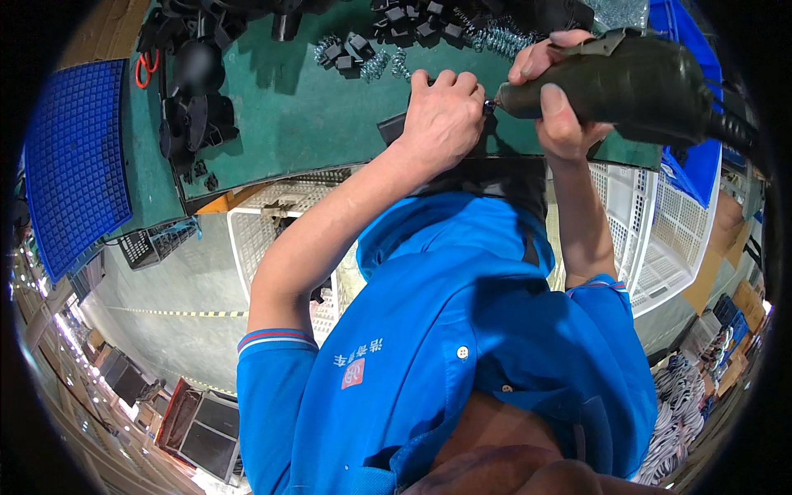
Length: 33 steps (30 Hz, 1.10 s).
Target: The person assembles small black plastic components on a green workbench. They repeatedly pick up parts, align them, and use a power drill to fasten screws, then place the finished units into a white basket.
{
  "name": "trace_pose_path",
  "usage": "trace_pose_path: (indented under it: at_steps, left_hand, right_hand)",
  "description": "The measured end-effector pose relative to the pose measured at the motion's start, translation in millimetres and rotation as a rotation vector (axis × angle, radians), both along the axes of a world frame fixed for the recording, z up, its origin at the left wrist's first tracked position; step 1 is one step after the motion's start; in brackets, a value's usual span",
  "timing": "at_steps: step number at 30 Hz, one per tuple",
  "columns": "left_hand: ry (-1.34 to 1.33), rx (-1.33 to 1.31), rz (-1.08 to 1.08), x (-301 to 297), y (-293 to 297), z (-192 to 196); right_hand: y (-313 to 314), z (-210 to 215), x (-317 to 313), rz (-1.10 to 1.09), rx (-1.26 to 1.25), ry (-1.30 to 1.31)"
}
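My right hand (563, 124) is wrapped round a dark electric screwdriver (631, 89), held level with its tip pointing left and its cable trailing off to the right. The screwdriver's tip meets a small dark part beside the fingertips of my left hand (444, 115). My left hand is closed, palm down, over a black plastic piece (393, 129) near the table's front edge. Most of that piece is hidden under the fingers, so its kind cannot be told. Beyond my left hand lie loose metal springs (375, 66) and small black blocks (349, 63) on the green table (289, 124).
Black plastic parts (198, 124) line the table's left side, next to a blue grid mat (78, 165). More black blocks (417, 21) lie at the back. A blue bin (689, 169) stands at right. White crates (660, 239) sit below the table's edge.
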<state>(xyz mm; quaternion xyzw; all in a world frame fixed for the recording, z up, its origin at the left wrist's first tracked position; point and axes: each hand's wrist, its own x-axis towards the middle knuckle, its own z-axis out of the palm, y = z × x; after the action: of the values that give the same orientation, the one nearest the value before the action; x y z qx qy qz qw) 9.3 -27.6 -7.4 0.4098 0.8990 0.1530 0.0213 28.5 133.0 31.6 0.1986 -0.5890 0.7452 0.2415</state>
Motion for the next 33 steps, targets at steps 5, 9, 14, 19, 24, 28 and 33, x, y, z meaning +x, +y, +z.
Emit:
trace_pose_path:
  at_steps: [5, 9, 14, 19, 24, 28, 33]
  left_hand:
    - [0.068, 0.114, -0.006, -0.6, -0.2, -5.2]
    - [0.049, 0.1, -0.037, -3.5, -1.5, -2.1]
    - [0.003, 0.03, -0.041, -3.5, -7.0, 6.4]
    - [-0.009, 0.067, -0.033, -5.8, -1.7, 2.5]
    - [-0.106, 0.167, 0.018, -6.6, -5.1, 10.3]
    - [-0.114, 0.359, 0.051, 2.6, -15.2, 37.1]
    - [-0.102, 0.441, 0.009, 23.0, -15.4, 52.9]
  right_hand:
    - [-12.0, 7.6, 2.7, -0.008, 0.029, -0.133]
    - [7.7, 10.0, -7.7, 0.142, 0.022, -0.073]
    - [48.5, 70.5, 23.7, -0.021, -0.305, -0.071]
    - [152.6, 30.8, 63.5, -0.865, 0.272, -0.797]
    - [222.4, -52.3, 99.9, -1.051, 0.99, -1.06]
    - [124.9, 33.3, 82.9, -1.158, 1.193, -0.395]
    - [14.2, -6.3, 59.8, -0.091, 0.548, -0.819]
